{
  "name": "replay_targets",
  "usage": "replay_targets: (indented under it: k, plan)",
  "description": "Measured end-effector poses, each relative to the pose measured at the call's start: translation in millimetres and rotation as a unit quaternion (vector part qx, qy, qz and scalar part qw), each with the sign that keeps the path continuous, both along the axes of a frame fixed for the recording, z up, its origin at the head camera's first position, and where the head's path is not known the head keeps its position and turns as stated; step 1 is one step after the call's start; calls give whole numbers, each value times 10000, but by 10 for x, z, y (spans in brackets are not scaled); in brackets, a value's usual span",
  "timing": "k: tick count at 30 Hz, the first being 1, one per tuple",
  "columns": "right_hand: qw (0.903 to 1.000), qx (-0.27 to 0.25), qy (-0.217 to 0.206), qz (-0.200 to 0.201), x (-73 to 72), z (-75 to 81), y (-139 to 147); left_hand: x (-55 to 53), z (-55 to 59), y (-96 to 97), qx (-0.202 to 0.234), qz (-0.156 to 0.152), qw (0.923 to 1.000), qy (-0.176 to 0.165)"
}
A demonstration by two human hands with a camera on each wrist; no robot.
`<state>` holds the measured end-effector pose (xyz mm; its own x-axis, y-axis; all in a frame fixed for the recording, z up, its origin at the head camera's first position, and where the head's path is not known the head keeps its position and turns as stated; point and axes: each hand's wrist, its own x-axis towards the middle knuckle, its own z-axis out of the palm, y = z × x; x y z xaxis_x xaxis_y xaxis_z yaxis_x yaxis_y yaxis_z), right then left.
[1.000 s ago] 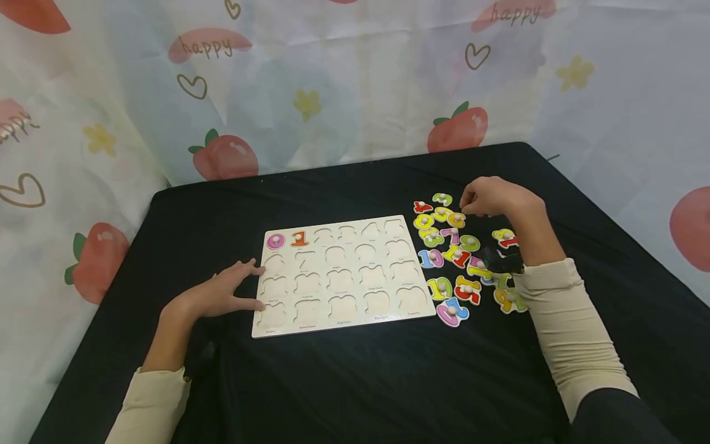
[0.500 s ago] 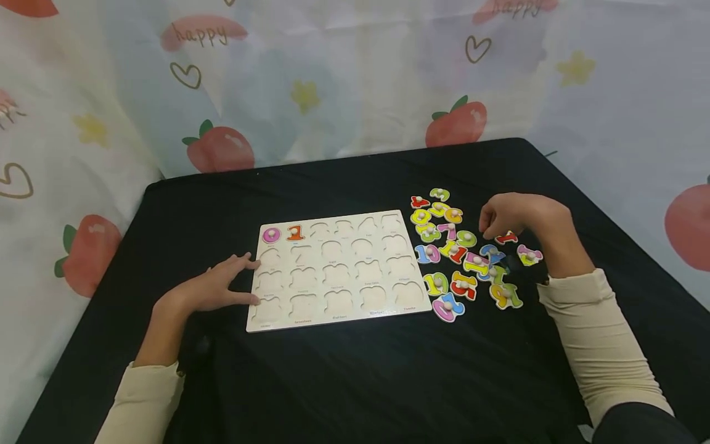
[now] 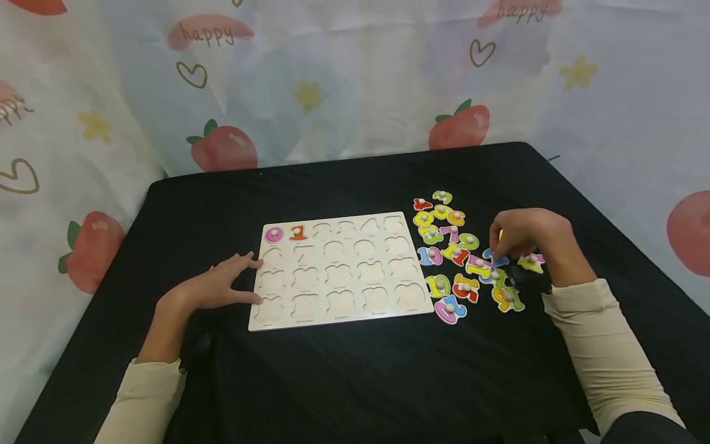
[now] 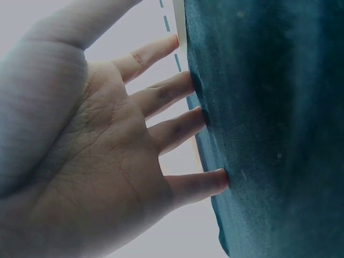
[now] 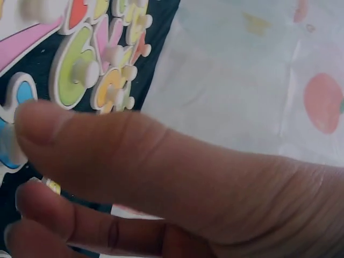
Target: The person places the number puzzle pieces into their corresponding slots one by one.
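Observation:
A pale wooden number puzzle board lies on the black tablecloth, its top-left recesses filled by a pink 0 and an orange 1. My left hand touches the board's left edge with spread fingers; the left wrist view shows them nearly straight. Over the right part of the number pieces bends my right hand. Its thumb is right by the knob of a blue number piece, apart from the bent fingers below. A red piece shows partly beneath the thumb.
Several knobbed number pieces lie right of the board, including a red 4, a pink 7 and a red-orange 15. A printed cloth hangs behind the table.
My right hand has moved right and toward me, from beside the upper pieces to over the blue piece. A piece with pink now lies near its wrist. My left hand stays at the board.

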<state>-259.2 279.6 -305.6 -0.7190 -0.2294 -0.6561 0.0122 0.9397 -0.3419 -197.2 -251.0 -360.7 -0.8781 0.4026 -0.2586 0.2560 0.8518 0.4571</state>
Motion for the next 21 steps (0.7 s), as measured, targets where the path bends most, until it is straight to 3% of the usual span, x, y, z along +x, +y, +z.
replay_targets:
  k: [5,9,13,18,21]
  plan:
    - [9996,98,-11,264,-34,-28,-13,-3,19,-1,-44,6,10000,16]
    - [9977,327,372,464,-63,-16,-68,-3,26,0,-90,-13,10000,-14]
    - [9959,460,625,470,-79,-10,-148,1,17,-2,-101,-22,9999,-20]
    - [9975,408,427,396,-102,-47,-172,9,2,0,-49,-3,10000,-9]
    - [9963,493,564,411,-110,-51,-160,9,2,0,-52,18,10000,-6]
